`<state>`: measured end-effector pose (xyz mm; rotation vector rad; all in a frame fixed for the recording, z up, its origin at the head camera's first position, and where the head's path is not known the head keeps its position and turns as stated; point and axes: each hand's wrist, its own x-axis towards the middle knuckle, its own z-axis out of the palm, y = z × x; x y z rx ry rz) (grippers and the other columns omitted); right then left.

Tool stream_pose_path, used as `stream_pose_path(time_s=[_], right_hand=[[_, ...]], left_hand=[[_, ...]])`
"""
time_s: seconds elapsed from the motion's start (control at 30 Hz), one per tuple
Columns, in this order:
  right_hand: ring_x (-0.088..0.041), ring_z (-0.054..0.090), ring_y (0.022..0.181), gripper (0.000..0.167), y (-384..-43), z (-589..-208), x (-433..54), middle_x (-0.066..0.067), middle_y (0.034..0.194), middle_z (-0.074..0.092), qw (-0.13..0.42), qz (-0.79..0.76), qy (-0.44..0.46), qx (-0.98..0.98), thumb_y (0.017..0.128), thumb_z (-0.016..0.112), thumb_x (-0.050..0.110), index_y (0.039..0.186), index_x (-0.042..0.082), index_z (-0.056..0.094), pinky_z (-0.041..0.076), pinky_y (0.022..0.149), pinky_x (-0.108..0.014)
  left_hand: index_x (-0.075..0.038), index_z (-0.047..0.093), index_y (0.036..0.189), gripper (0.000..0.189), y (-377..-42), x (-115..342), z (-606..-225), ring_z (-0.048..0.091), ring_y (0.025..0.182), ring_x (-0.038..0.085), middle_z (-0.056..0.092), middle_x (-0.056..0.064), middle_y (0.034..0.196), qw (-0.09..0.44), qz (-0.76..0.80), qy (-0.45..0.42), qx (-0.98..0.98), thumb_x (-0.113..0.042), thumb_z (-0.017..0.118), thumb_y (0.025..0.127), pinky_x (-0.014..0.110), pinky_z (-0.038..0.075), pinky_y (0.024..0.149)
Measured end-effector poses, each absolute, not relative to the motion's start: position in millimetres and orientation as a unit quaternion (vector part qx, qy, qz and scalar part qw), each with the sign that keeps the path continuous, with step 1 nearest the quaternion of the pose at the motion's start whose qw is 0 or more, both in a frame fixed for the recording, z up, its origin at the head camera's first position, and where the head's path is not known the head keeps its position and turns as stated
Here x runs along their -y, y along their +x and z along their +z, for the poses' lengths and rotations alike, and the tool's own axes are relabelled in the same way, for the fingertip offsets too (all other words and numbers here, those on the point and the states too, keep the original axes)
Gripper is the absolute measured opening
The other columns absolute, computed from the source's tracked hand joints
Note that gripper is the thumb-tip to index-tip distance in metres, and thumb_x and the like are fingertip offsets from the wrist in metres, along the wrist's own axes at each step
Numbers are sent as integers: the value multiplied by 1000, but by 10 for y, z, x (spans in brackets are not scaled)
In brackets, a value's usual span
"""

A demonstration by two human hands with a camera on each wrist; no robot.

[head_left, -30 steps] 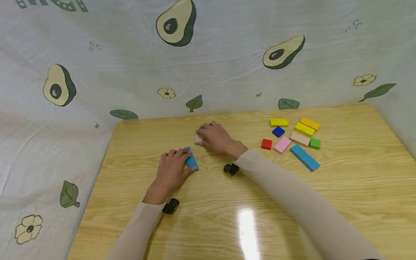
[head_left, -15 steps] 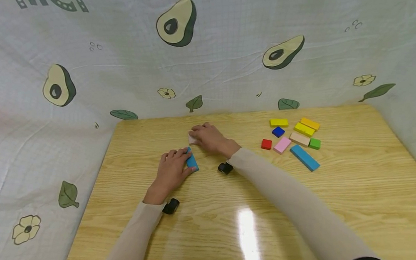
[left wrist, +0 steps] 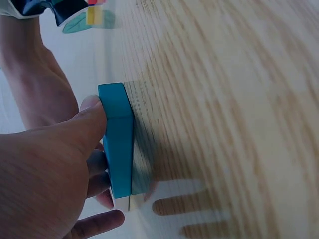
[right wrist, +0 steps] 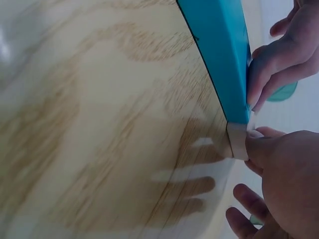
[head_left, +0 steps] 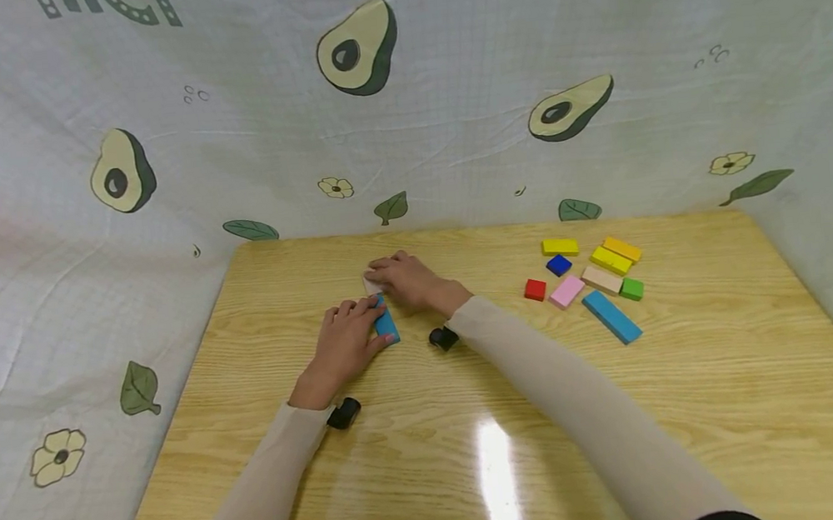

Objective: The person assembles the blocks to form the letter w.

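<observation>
My left hand (head_left: pixel 344 338) holds a long blue block (head_left: pixel 387 324) on the table, thumb toward its near end and fingers toward its far end. Just beyond that far end, my right hand (head_left: pixel 409 282) pinches a small pale beige block (head_left: pixel 370 285), mostly covered by the fingers in the head view. From the right wrist, the pale block (right wrist: pixel 238 141) lies end to end with the blue block (right wrist: pixel 222 64). In the left wrist view a sliver of the pale block (left wrist: pixel 121 203) shows past the end of the blue block (left wrist: pixel 118 149).
On the right half of the wooden table (head_left: pixel 525 450) lie several loose blocks, among them a red one (head_left: pixel 535 289), a pink one (head_left: pixel 567 291), a green one (head_left: pixel 632 289) and another long blue block (head_left: pixel 612 316). A printed cloth (head_left: pixel 448 123) hangs behind the table.
My right hand has moved left with the pale block, bringing it up to the far end of the blue block. The left hand has kept its place on the blue block.
</observation>
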<state>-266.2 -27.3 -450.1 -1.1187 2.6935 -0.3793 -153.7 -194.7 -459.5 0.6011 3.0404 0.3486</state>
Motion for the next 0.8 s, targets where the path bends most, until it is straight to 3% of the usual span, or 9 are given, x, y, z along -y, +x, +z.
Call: stream_pose_path(time_s=[0.8], right_hand=[[-36,43,147,45,-2668,-4540,366,-9,170,37,106,-137,-404,-898,115,45,18,160,15,49,38,120,-46]], left_hand=[[-6,60,150,58,-1530,1956,-4560,47,139,43,50,16,159,16,122,194,-973,-39,69,104,64,36,116]])
